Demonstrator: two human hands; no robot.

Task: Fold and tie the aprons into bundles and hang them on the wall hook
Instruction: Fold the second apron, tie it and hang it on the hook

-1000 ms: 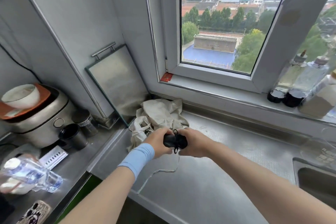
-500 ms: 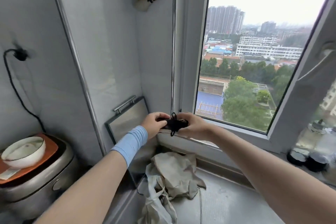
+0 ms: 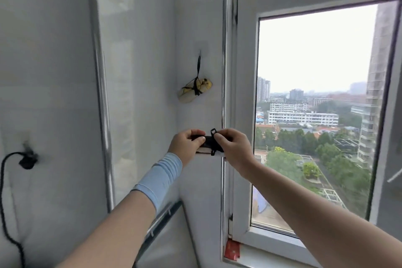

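Both hands hold a small dark apron bundle (image 3: 207, 143) tied with black string, raised in front of the wall corner. My left hand (image 3: 186, 148) grips its left end. My right hand (image 3: 233, 147) pinches the right part, where a small black loop sticks up. Above them a wall hook (image 3: 199, 52) carries a yellow-and-cream tied bundle (image 3: 194, 92) hanging by a black strap. The held bundle is well below that hook.
A window frame (image 3: 240, 115) stands just right of the hands, with glass looking onto a city. A metal trim strip (image 3: 102, 98) runs down the wall at left. A black plug and cable (image 3: 27, 160) sit low on the left wall. A handled metal tray (image 3: 162, 217) leans below.
My hands have lifted the dark bundle from the counter up toward the wall. The view has tilted up, so the counter and the cream apron heap are out of sight and the hook shows.
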